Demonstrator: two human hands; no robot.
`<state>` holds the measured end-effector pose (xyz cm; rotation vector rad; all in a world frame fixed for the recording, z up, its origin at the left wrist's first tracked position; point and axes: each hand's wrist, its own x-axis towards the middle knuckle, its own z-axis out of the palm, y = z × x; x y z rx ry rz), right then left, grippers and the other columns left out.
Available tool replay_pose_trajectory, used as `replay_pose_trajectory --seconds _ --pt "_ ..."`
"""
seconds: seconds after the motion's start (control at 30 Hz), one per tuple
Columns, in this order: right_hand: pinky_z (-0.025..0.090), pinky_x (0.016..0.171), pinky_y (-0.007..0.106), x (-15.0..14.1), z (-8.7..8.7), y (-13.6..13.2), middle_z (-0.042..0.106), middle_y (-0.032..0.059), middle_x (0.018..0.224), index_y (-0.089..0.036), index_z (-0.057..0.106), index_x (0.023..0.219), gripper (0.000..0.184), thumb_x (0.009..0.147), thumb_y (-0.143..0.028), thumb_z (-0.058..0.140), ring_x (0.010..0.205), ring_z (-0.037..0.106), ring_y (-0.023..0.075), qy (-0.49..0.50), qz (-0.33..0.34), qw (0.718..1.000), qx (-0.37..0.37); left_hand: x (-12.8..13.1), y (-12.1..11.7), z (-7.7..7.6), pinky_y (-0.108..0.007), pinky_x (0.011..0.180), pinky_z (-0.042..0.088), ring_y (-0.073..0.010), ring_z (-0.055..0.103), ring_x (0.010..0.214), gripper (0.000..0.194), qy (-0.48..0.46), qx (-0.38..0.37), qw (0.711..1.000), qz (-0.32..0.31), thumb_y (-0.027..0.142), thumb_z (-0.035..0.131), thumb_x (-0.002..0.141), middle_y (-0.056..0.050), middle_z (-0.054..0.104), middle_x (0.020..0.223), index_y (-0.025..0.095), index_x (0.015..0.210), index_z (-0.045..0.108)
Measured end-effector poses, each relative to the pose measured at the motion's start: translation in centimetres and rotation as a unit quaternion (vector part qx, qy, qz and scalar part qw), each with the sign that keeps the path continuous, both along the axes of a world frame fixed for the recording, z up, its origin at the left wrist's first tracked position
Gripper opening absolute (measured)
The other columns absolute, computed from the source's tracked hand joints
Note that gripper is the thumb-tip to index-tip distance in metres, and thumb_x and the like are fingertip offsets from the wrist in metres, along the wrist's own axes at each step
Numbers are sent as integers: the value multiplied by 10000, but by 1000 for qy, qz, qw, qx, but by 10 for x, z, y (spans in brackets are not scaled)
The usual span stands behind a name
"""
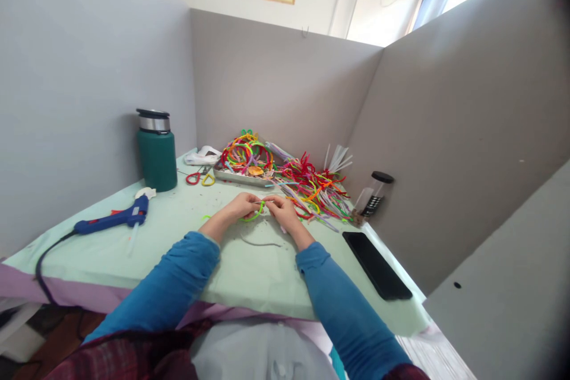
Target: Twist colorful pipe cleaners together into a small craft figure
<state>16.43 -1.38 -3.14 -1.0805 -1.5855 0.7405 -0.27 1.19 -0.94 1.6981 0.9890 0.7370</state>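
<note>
My left hand (243, 206) and my right hand (281, 211) meet over the middle of the table, fingertips pinched close together. Between them is a bright green pipe cleaner (253, 217), bent in a curve that hangs below the fingers. Both hands grip it near its upper end. A thin pale strand seems to run between the fingertips, too small to make out. Just below the hands, a grey pipe cleaner (262, 244) lies loose on the light green table cover (249, 279).
A metal tray (243, 178) of coloured pipe-cleaner rings stands at the back, beside a heap of loose pipe cleaners (316, 184). Left are a green bottle (157, 157), a blue glue gun (113, 215) and scissors (200, 179). A black phone (376, 264) and a clear container (374, 196) stand right.
</note>
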Motion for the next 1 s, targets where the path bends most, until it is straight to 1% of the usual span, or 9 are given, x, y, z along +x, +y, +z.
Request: replay_pose_trajectory --seconds 0.13,0.23,0.4,0.57,0.63,0.7,0.77,0.83,1.0 --pt "275 465 238 0 0 0 453 -40 489 -157 706 890 256 742 -318 571 462 372 107 1 1 1000 0 1 5 -5 -214 419 257 -82 368 376 161 41 45 997 56 278 637 657 66 425 394 135 733 631" --pt "279 468 237 0 0 1 455 -41 492 -154 706 891 258 738 -314 573 463 375 106 1 2 1000 3 1 12 -11 -214 474 296 -90 430 473 208 75 124 985 89 320 668 614 42 519 493 133 704 670" --pt "282 472 236 0 -1 2 441 -47 479 -145 703 896 277 736 -332 576 459 365 103 3 -2 1000 2 1 16 -14 -226 542 329 -127 496 590 317 100 185 973 90 442 636 653 3 608 584 136 692 711" --pt "277 464 235 0 0 2 439 -45 482 -150 706 897 293 763 -371 569 452 356 101 -6 3 1000 6 0 8 -4 -236 538 332 -139 492 567 518 98 139 982 88 629 586 681 -37 614 555 130 608 703" --pt "282 466 236 0 0 1 456 -37 494 -155 708 891 287 770 -375 568 458 369 104 -8 6 1000 9 1 4 1 -231 545 345 -145 515 595 586 66 115 987 86 680 555 696 -63 633 590 122 585 695" --pt "291 469 236 0 -1 2 474 -31 506 -161 706 895 278 771 -370 572 464 385 107 -8 7 1000 8 1 0 7 -234 500 324 -128 483 531 676 53 72 992 87 740 489 713 -80 626 580 106 575 679" --pt "296 469 235 1 -2 2 480 -30 513 -167 702 895 266 771 -363 572 468 393 109 -9 7 1000 5 1 -4 11 -246 445 284 -104 397 430 771 40 26 995 93 797 374 732 -70 605 536 97 650 690" --pt "299 470 233 1 -2 2 477 -32 512 -170 698 892 256 770 -355 570 470 394 109 -9 7 1000 4 1 -5 13 -247 420 263 -88 355 387 843 25 3 997 68 826 289 735 -69 617 551 91 733 700" --pt "303 478 233 1 0 0 466 -38 501 -165 700 899 253 764 -336 573 466 389 106 -9 2 1000 5 0 -1 10 -245 394 232 -72 352 361 937 -12 -46 998 41 873 203 696 -87 656 643 83 818 692"
